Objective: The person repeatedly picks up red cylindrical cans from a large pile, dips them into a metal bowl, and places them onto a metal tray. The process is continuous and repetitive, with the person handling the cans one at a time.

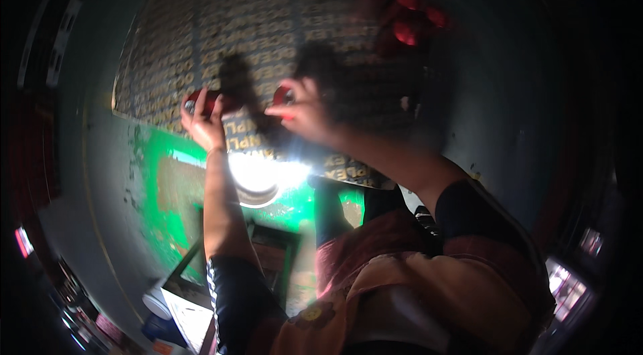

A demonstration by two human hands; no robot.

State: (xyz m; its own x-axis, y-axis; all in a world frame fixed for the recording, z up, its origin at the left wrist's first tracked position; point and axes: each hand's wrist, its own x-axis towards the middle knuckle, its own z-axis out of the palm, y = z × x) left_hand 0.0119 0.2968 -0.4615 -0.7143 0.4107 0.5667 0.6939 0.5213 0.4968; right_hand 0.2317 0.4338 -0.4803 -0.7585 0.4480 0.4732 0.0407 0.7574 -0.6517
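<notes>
My left hand point(204, 126) is closed around a dark red rounded object point(214, 101) with a shiny end, which lies on its side over the near left part of a dark printed board point(221, 27). To its right, my right hand point(309, 112) pinches a smaller red round piece point(279, 96) with a grey shiny spot. That hand is blurred by motion, and its fingers partly cover the piece. The two red things are apart from each other. Their exact kind is too dark and smeared to make out.
Several shiny red round objects point(405, 32) stand at the board's far right corner. A glaring white light point(258, 171) sits by the near edge, above a round pale rim. Green-lit floor point(164, 221) and a dark frame point(284, 241) lie below. A white box-like thing point(187, 315) is at lower left.
</notes>
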